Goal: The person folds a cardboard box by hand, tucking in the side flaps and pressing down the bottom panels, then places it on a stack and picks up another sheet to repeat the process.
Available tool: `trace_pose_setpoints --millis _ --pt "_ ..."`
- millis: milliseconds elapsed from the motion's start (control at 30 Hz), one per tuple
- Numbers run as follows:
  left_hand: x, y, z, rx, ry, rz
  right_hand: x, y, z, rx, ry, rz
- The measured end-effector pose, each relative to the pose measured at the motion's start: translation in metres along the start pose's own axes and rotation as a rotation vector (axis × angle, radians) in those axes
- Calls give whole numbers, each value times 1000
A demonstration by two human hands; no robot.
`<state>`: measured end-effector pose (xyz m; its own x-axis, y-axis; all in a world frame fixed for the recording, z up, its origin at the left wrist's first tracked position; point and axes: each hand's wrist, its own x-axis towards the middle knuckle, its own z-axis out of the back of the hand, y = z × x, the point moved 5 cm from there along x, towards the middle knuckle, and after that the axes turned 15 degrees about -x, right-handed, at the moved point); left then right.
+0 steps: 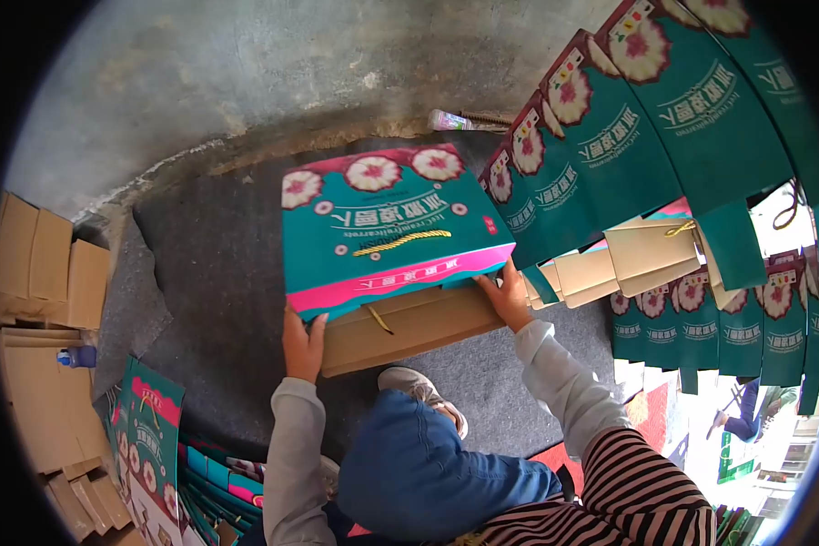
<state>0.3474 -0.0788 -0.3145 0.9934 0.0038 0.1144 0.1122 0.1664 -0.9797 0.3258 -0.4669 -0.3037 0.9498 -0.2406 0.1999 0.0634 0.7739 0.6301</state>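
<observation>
Between my two hands is a green and pink printed carton [391, 205] with radish-slice pictures, a gold rope handle [402, 242] and a plain brown cardboard flap [409, 329] on the side toward me. My left hand [303, 344] grips the near left corner, thumb on the flap. At the near right corner my right hand [508, 296] holds the edge, its thumb also by the flap. Parts of the fingers on both hands are hidden behind the cardboard. The carton is above the dark floor mat [218, 264], in front of my knee.
Rows of similar green cartons [628, 155] are stacked at the right, with more [692, 314] below them. Flat printed cardboard [150, 437] leans at the lower left. Brown boxes [50, 264] and a blue bottle [77, 356] are at the left. A concrete wall [246, 73] closes the back.
</observation>
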Motion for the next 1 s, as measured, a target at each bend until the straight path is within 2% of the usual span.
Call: trace_pose_setpoints --millis 133,233,333,467,567,667,800,900,933,1000 --pt "5 41 -21 -59 60 85 -6 -30 -12 -138 79 -115" --pt "6 58 -29 81 76 71 -10 -49 -29 -77 47 -113" --pt "6 69 -29 109 79 76 -15 -62 -43 -169 99 -165" --pt "5 102 -15 200 58 38 -8 -60 -69 -33 34 -109" --pt "10 116 -5 231 -3 53 1 -66 -98 9 132 -182" --pt "17 126 1 262 41 167 13 -57 -104 -26 215 -185" --pt "11 111 -6 204 -40 118 -25 -72 -82 -63 132 -99" --pt "-19 136 12 180 -297 146 -94 -131 -58 28 181 -399" --pt "-21 129 13 249 -322 71 -114 -149 -48 44 207 -503" --pt "-20 100 17 381 -375 -86 -137 -154 -18 232 99 -728"
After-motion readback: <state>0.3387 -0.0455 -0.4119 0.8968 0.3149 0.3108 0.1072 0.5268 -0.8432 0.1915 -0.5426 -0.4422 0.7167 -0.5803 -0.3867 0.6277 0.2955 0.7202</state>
